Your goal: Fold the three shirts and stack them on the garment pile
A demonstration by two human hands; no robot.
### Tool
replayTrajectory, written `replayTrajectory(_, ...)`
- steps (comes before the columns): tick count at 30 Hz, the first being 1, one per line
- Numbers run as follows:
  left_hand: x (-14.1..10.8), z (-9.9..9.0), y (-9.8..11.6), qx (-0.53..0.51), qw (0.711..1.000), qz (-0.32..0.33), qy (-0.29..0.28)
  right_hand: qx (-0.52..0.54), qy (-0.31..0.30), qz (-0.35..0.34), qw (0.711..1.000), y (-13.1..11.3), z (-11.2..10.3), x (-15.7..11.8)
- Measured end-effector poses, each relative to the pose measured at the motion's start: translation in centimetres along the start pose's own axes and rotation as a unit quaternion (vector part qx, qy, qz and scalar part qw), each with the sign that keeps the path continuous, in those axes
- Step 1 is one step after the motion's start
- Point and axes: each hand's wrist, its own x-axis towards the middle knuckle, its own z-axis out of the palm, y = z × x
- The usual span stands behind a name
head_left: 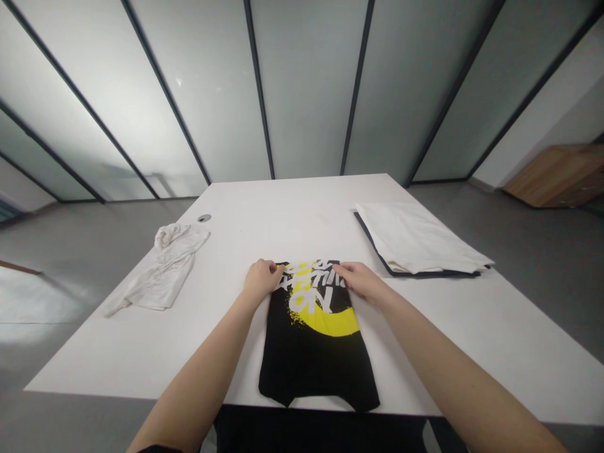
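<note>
A black T-shirt (316, 365) with a yellow and white print lies folded narrow on the white table, close to its front edge. Its printed end points away from me, and the lettering reads upside down. My left hand (262, 279) pinches the far left corner of the shirt between thumb and fingers. At the far right corner, my right hand (361, 280) grips the fabric the same way, fingertips on top. The cloth between both hands is fairly flat.
A stack of folded white and dark cloth (415, 236) lies on the right of the table (292, 217). To the left is a crumpled white garment (167, 270), near a round cable hole (204, 218). Frosted glass panels (306, 88) stand behind; a wooden cabinet (557, 175) is at far right.
</note>
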Motion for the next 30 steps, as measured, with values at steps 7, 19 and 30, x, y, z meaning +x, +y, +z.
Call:
replayTrajectory(7,0.3,0.0,-0.5,-0.123,0.992,0.005,0.032,0.005,-0.024,-0.09,0.996,0.6,0.2,0.9)
replayTrajectory(19,0.1,0.8,-0.6,-0.306,0.951,-0.043,-0.026,0.174,0.027,-0.055,0.983,0.9,1.6,0.6)
replayTrajectory(30,-0.1,1.9,0.4,-0.463,0.886,-0.029,0.009,0.158,0.042,-0.052,0.985,0.9,1.7,0.7)
